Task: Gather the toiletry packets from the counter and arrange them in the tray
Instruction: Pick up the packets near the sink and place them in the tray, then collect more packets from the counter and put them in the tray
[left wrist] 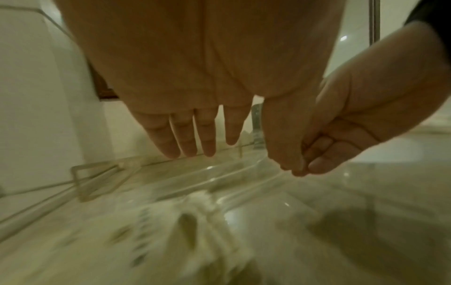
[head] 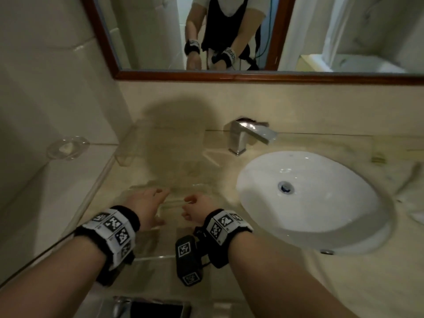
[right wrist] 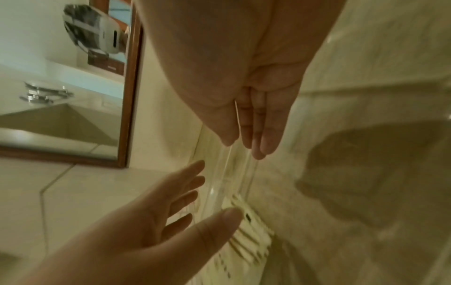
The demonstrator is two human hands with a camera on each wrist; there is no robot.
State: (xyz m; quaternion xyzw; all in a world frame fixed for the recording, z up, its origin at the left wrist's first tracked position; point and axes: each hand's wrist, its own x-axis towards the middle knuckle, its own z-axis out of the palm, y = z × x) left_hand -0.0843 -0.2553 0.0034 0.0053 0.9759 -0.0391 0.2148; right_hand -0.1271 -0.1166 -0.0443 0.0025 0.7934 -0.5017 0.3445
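A clear acrylic tray [head: 158,257] lies on the beige counter left of the sink. My left hand [head: 149,201] hovers over its left part with straight, spread fingers [left wrist: 187,138] and holds nothing. My right hand [head: 195,208] is beside it with its fingers curled. Its thumb and fingertips [left wrist: 296,169] meet on the tray's thin clear wall [right wrist: 219,183], which runs between thumb and fingers. A white printed packet [left wrist: 195,221] lies blurred in the tray under my left palm. The same packet [right wrist: 249,233] shows next to the left thumb in the right wrist view.
The white sink [head: 367,228] and chrome faucet [head: 247,136] are to the right. A clear soap dish [head: 68,146] hangs on the left wall and a second clear acrylic stand [head: 124,157] sits behind the tray. The mirror frame [head: 195,75] runs above. A dark object [head: 156,309] lies at the front edge.
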